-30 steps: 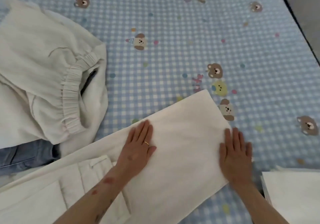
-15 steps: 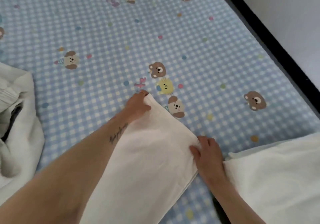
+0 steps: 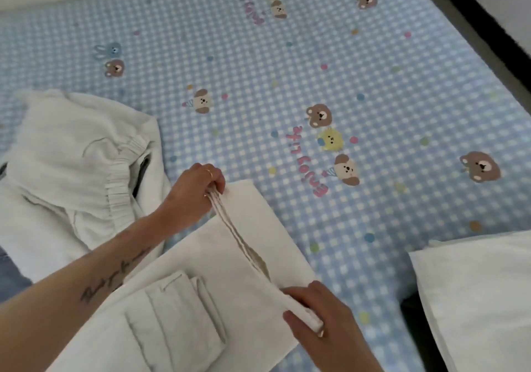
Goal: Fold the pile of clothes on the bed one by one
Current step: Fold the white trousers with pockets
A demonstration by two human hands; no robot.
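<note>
— Where are our grips?
— Left hand (image 3: pixel 198 183) and right hand (image 3: pixel 319 312) each pinch an end of the white trousers' (image 3: pixel 250 259) hem, stretched between them above the bed (image 3: pixel 373 84).

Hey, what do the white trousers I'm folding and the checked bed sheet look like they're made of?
The white trousers look like a firm woven cotton or twill: matte, creasing sharply, with stitched pocket seams. The checked bed sheet looks like a soft printed fabric, perhaps brushed cotton or fleece: matte, slightly fuzzy. Neither fibre can be told for certain.
</note>
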